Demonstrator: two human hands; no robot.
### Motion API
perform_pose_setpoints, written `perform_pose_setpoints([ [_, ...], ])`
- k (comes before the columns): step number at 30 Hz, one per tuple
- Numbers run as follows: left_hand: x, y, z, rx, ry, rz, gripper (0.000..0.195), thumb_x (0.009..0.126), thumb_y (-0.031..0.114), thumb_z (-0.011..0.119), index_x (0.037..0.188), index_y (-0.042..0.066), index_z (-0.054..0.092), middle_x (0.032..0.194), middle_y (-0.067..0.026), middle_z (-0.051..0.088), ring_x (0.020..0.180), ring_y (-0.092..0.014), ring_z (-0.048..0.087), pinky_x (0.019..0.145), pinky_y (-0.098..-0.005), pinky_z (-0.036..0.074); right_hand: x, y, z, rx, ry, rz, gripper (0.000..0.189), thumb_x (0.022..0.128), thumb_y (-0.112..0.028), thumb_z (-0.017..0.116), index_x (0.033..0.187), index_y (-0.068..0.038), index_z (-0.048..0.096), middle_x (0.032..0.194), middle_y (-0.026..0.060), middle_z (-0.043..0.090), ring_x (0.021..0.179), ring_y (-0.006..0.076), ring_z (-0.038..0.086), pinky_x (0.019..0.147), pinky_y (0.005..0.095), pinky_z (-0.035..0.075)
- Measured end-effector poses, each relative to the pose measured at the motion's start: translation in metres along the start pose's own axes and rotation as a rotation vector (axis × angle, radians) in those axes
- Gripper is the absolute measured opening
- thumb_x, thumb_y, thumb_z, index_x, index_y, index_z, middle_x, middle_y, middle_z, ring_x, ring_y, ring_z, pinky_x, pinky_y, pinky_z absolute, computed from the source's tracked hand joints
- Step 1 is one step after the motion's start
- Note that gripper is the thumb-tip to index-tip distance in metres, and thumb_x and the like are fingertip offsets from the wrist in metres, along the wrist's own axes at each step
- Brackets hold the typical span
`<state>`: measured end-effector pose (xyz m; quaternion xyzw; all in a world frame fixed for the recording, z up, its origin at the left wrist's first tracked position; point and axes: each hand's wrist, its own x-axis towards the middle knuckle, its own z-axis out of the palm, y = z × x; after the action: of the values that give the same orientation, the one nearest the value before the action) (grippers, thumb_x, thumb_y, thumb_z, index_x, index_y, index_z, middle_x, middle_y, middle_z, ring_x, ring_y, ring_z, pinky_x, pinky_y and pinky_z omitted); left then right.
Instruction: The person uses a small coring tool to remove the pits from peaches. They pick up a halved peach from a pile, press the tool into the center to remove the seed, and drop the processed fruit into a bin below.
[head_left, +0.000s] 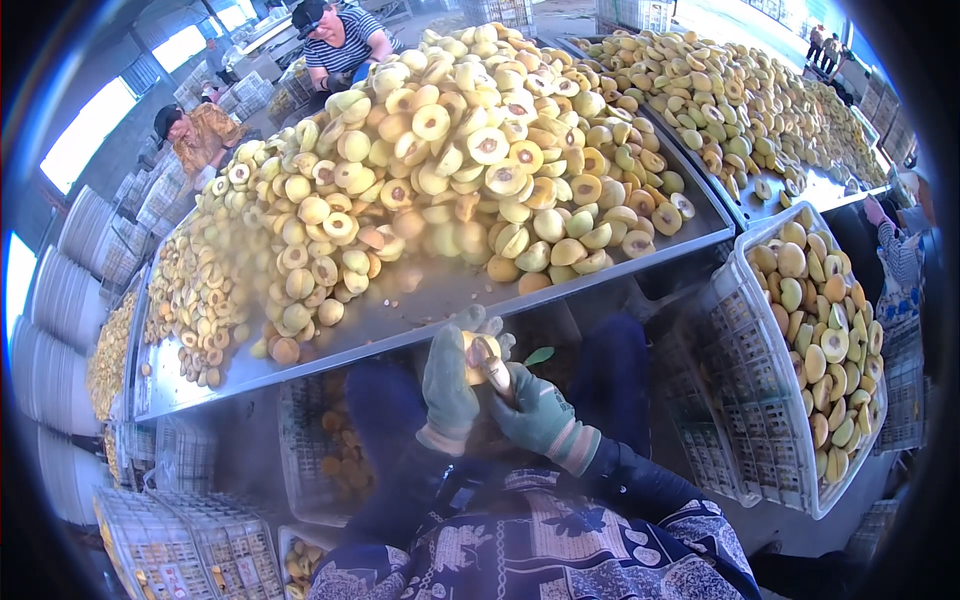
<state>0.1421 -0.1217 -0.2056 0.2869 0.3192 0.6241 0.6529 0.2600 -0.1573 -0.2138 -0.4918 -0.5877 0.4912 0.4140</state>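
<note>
My left hand (452, 386), in a grey-green glove, holds a halved yellow stone fruit (475, 358) with its cut face towards my right hand. My right hand (540, 414), gloved alike, grips a small pitting tool (496, 371) whose end touches the fruit's middle. Both hands are close together above my lap, just before the rim of a metal table (540, 297). On that table rises a large heap of halved yellow fruit (430, 122), many with brown pit centres showing.
At right stands a white plastic crate (811, 472) full of fruit halves. A second table (832, 196) bears another heap. Under the table edge at left is a crate (300, 480) with fruit. Two co-workers sit across the table (341, 45), (196, 139); another person (900, 247) is at right.
</note>
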Motion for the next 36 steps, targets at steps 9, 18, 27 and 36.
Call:
perform_pose_setpoints([
  [9, -0.005, -0.002, 0.005, 0.289, 0.059, 0.199, 0.043, 0.098, 0.032, 0.040, 0.120, -0.003, 0.049, 0.113, -0.0153, 0.058, 0.097, -0.028, 0.061, 0.078, -0.0395, 0.055, -0.002, -0.013, -0.012, -0.239, -0.048, 0.034, 0.030, 0.084, -0.031, 0.065, 0.098, -0.006, 0.057, 0.081, 0.0192, 0.064, 0.074, 0.0370, 0.063, 0.065, 0.0396, 0.049],
  [18, -0.003, 0.002, -0.007, 0.262, 0.062, -0.012, 0.040, 0.096, 0.030, 0.045, 0.112, -0.006, 0.054, 0.107, -0.0150, 0.060, 0.092, -0.028, 0.063, 0.076, -0.0399, 0.056, 0.003, -0.018, -0.026, -0.214, -0.267, 0.145, 0.034, 0.083, -0.029, 0.063, 0.106, -0.005, 0.055, 0.092, 0.0222, 0.064, 0.085, 0.0392, 0.062, 0.073, 0.0403, 0.048],
  [27, -0.001, 0.003, -0.011, 0.320, 0.020, -0.077, 0.043, 0.095, 0.032, 0.048, 0.113, -0.006, 0.054, 0.106, -0.0176, 0.061, 0.089, -0.031, 0.065, 0.068, -0.0379, 0.057, 0.010, -0.028, -0.037, 0.268, -0.569, 0.426, 0.025, 0.088, -0.024, 0.057, 0.106, -0.007, 0.059, 0.084, 0.0045, 0.062, 0.069, 0.0151, 0.060, 0.061, 0.0271, 0.049],
  [36, -0.003, -0.006, 0.012, 0.065, 0.145, -0.149, 0.025, 0.090, 0.018, 0.058, 0.110, 0.004, 0.056, 0.101, -0.0106, 0.062, 0.083, -0.019, 0.063, 0.068, -0.0290, 0.053, 0.006, 0.022, -0.027, 1.595, -1.020, 0.691, 0.026, 0.092, -0.019, 0.053, 0.101, 0.004, 0.059, 0.061, -0.0013, 0.052, 0.044, 0.0043, 0.046, 0.037, 0.0173, 0.036],
])
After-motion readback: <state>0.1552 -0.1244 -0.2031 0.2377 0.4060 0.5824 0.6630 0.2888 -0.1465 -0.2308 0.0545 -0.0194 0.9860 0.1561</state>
